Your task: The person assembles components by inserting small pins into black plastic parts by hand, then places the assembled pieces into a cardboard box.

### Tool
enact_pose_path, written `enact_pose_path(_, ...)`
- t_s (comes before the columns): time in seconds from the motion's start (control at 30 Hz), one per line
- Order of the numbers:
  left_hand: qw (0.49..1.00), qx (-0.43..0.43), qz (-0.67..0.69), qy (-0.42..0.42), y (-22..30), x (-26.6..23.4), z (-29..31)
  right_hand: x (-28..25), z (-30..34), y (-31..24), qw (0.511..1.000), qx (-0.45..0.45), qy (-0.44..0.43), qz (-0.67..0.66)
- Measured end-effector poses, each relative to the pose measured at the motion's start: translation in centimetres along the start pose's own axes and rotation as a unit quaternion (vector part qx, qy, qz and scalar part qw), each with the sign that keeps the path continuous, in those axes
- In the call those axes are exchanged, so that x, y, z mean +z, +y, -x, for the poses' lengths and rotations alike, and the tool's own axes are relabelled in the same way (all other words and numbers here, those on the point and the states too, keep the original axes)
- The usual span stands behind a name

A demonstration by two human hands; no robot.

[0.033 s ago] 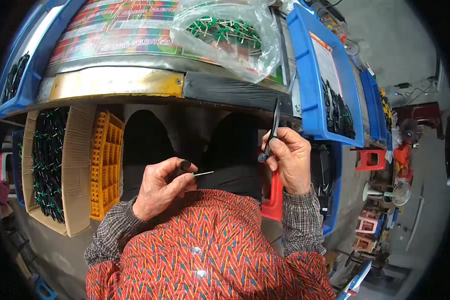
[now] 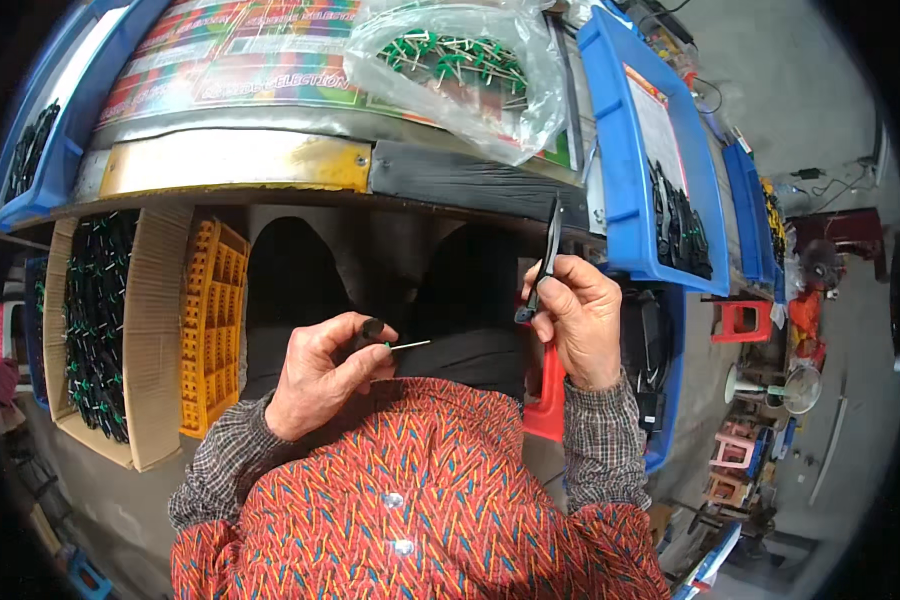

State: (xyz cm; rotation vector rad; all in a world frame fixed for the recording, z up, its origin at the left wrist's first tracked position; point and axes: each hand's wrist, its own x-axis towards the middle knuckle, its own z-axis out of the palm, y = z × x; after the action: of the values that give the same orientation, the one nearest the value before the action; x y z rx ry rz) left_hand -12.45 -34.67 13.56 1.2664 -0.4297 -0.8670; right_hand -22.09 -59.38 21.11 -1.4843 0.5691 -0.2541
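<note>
My left hand (image 2: 320, 375) is closed in front of my lap. Between its thumb and fingers is a thin metal pin with a green end (image 2: 410, 345), its bare tip pointing right. A short black round piece (image 2: 372, 328) also sits in that hand, partly hidden by the fingers. Further right, my right hand (image 2: 585, 315) pinches a long, narrow black plastic part (image 2: 552, 238) by its lower end. This part stands nearly upright, its pointed end reaching the bench edge. A gap separates the two hands.
On the bench (image 2: 235, 163) lies a clear plastic bag (image 2: 515, 140) of green-ended pins (image 2: 450, 62). Blue bins (image 2: 625, 230) at right and left hold black parts. A cardboard box (image 2: 155, 340) of black parts, a yellow crate (image 2: 213, 330) and a red stool (image 2: 547, 400) stand below.
</note>
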Motion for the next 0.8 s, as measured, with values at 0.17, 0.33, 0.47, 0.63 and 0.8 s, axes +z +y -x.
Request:
enact_pose_path(0.17, 0.999, 0.006, -0.031, 0.0, 0.1, -0.5, -0.1, 1.0, 0.0, 1.2, 0.999, -0.021, -0.013, -0.026)
enact_pose_path(0.33, 1.0, -0.012, -0.011, -0.009, 0.3, -0.7, -0.3, 1.4, -0.1, 3.5, 0.99, -0.02, -0.101, -0.093)
enact_pose_path(0.47, 1.0, -0.02, -0.02, -0.013, 0.6, -0.7, -0.5, 1.7, -0.2, 4.9, 0.981, 0.0, -0.131, -0.146)
enact_pose_path(0.63, 0.999, -0.004, -0.043, -0.019, 0.8, -0.6, -1.0, 2.2, -0.2, 6.3, 0.966, 0.039, -0.143, -0.214)
enact_pose_path(0.8, 1.0, 0.0, -0.022, -0.014, 0.3, -0.1, -1.7, 2.0, -0.2, 7.7, 0.962, 0.06, -0.136, -0.228)
